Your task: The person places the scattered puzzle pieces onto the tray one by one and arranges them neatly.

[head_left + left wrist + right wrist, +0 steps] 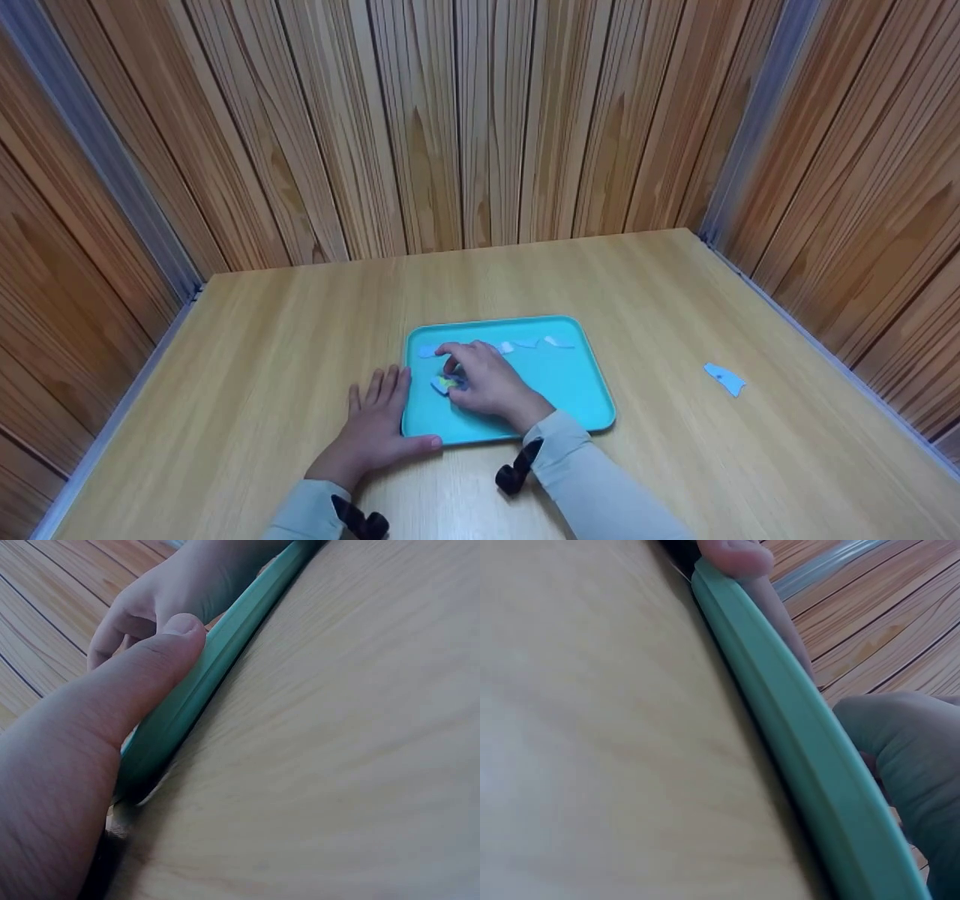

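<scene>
A turquoise tray (559,390) lies on the table. My left hand (379,431) rests flat by its left edge, fingers straight and thumb touching the near-left corner; in the left wrist view that thumb (161,652) lies against the rim. Over the tray's left half, my right hand (487,380) curls its fingers and thumb round a small irregular flat piece (444,385) with blue and yellow print. The fingers partly cover this piece, and neither wrist view shows it. Behind the hand, a light blue flat piece (427,351) lies on the tray.
Several more pale flat pieces, among them a white and blue one (557,343), lie along the tray's far side. A blue irregular piece (725,379) is on the table (645,300) to the right. Wood-panelled walls (480,120) stand behind and at both sides.
</scene>
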`<action>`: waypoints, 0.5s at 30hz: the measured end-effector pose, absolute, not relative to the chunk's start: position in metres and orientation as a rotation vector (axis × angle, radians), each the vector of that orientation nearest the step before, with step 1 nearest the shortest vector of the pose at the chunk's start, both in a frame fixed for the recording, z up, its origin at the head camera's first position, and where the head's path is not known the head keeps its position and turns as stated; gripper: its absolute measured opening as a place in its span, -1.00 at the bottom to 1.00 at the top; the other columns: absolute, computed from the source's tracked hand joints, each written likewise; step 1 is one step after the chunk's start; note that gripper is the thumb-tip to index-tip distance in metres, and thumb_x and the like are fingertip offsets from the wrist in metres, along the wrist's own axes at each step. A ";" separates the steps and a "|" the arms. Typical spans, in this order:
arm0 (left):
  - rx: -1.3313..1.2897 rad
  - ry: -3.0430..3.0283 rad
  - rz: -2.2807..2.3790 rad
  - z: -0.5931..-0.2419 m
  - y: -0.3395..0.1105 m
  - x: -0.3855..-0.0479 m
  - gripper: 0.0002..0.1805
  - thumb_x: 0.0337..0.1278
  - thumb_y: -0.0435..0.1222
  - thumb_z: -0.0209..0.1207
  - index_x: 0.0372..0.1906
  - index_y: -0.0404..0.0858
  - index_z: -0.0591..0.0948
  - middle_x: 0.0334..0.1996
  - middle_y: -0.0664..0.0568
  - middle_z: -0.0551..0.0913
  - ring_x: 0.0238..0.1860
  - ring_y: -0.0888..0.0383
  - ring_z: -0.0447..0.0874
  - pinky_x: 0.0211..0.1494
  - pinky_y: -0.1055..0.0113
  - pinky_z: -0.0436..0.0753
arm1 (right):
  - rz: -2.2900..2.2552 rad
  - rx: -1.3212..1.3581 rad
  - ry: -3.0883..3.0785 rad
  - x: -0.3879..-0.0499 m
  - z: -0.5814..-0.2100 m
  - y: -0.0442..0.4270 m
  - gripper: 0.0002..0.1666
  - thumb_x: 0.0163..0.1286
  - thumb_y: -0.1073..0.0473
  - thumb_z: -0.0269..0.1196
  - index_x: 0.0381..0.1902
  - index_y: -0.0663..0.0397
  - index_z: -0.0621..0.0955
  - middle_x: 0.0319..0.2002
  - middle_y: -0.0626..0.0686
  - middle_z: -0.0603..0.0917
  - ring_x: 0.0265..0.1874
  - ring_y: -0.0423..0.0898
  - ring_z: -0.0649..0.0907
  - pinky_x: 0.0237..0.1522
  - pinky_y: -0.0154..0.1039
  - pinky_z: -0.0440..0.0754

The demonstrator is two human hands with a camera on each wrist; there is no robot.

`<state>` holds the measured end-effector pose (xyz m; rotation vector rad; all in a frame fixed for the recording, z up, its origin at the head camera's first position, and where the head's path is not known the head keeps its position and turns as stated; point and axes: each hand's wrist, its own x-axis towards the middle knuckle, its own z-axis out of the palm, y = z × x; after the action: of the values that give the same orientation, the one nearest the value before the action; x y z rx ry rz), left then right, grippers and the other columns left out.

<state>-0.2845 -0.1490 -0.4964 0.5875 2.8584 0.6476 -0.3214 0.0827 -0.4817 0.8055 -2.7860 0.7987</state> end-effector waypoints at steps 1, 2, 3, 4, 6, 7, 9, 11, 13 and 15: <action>0.584 2.857 0.646 -0.496 -0.149 -0.285 0.39 -0.10 0.57 0.09 0.64 -0.19 -0.12 0.64 -0.17 -0.20 0.61 -0.23 -0.42 0.45 -0.36 -0.48 | 0.802 0.808 -2.787 -0.321 -0.482 0.081 -0.35 0.26 0.17 0.36 0.31 -0.16 0.49 -0.11 -0.19 0.70 0.00 -0.11 0.55 0.23 -0.04 0.44; 0.579 2.856 0.638 -0.497 -0.149 -0.285 0.39 -0.10 0.58 0.08 0.64 -0.19 -0.13 0.64 -0.16 -0.21 0.61 -0.22 -0.43 0.45 -0.36 -0.49 | 0.803 0.809 -2.790 -0.321 -0.482 0.080 -0.35 0.26 0.17 0.36 0.31 -0.16 0.49 -0.11 -0.19 0.70 0.02 -0.10 0.55 0.25 -0.03 0.43; 0.576 2.855 0.631 -0.497 -0.149 -0.285 0.39 -0.11 0.58 0.08 0.65 -0.18 -0.14 0.64 -0.15 -0.21 0.61 -0.22 -0.43 0.45 -0.35 -0.49 | 0.808 0.812 -2.794 -0.321 -0.482 0.079 -0.36 0.27 0.17 0.36 0.32 -0.16 0.49 -0.11 -0.19 0.70 0.05 -0.09 0.55 0.27 -0.02 0.42; 0.571 2.855 0.628 -0.497 -0.149 -0.286 0.39 -0.11 0.59 0.07 0.65 -0.17 -0.14 0.64 -0.15 -0.22 0.61 -0.21 -0.43 0.45 -0.35 -0.49 | 0.814 0.814 -2.798 -0.321 -0.482 0.078 -0.36 0.28 0.17 0.36 0.32 -0.16 0.49 -0.11 -0.20 0.70 0.06 -0.09 0.54 0.28 -0.01 0.42; 0.567 2.853 0.630 -0.497 -0.148 -0.286 0.39 -0.11 0.59 0.07 0.65 -0.17 -0.14 0.64 -0.14 -0.22 0.61 -0.21 -0.44 0.45 -0.35 -0.50 | 0.826 0.817 -2.808 -0.320 -0.482 0.076 -0.36 0.29 0.16 0.35 0.32 -0.16 0.49 -0.10 -0.21 0.70 0.10 -0.08 0.53 0.29 -0.01 0.42; 0.567 2.851 0.636 -0.497 -0.148 -0.286 0.39 -0.11 0.58 0.08 0.65 -0.17 -0.14 0.64 -0.14 -0.22 0.61 -0.22 -0.44 0.45 -0.35 -0.50 | 0.832 0.816 -2.813 -0.320 -0.482 0.075 -0.36 0.29 0.16 0.35 0.32 -0.15 0.49 -0.10 -0.21 0.70 0.11 -0.08 0.53 0.29 -0.02 0.41; 0.567 2.850 0.637 -0.496 -0.148 -0.285 0.39 -0.10 0.58 0.08 0.65 -0.16 -0.14 0.64 -0.15 -0.22 0.61 -0.21 -0.45 0.45 -0.35 -0.50 | 0.841 0.817 -2.820 -0.320 -0.483 0.074 -0.37 0.30 0.16 0.35 0.33 -0.15 0.49 -0.10 -0.22 0.70 0.11 -0.09 0.52 0.30 -0.03 0.41; 0.568 2.845 0.648 -0.495 -0.148 -0.285 0.38 -0.10 0.58 0.08 0.65 -0.17 -0.14 0.64 -0.15 -0.22 0.61 -0.21 -0.45 0.45 -0.35 -0.50 | 0.849 0.815 -2.823 -0.320 -0.484 0.074 -0.37 0.30 0.15 0.35 0.33 -0.15 0.49 -0.10 -0.22 0.70 0.10 -0.10 0.52 0.30 -0.04 0.41; 0.572 2.843 0.655 -0.495 -0.148 -0.285 0.38 -0.09 0.57 0.09 0.65 -0.17 -0.14 0.64 -0.15 -0.22 0.61 -0.22 -0.45 0.45 -0.36 -0.49 | 0.869 0.807 -2.824 -0.320 -0.484 0.074 -0.39 0.32 0.14 0.35 0.32 -0.15 0.49 -0.08 -0.22 0.70 0.09 -0.11 0.52 0.28 -0.05 0.43; 0.577 2.846 0.656 -0.496 -0.149 -0.284 0.38 -0.09 0.57 0.09 0.65 -0.17 -0.14 0.64 -0.15 -0.22 0.61 -0.22 -0.44 0.45 -0.35 -0.49 | 0.888 0.791 -2.826 -0.320 -0.485 0.075 -0.40 0.33 0.12 0.36 0.32 -0.15 0.50 -0.07 -0.23 0.70 0.09 -0.11 0.51 0.27 -0.05 0.44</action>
<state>-0.2845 -0.1486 -0.4959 0.5773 2.8460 0.6565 -0.3200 0.0745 -0.4854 0.7909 -2.8262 0.8883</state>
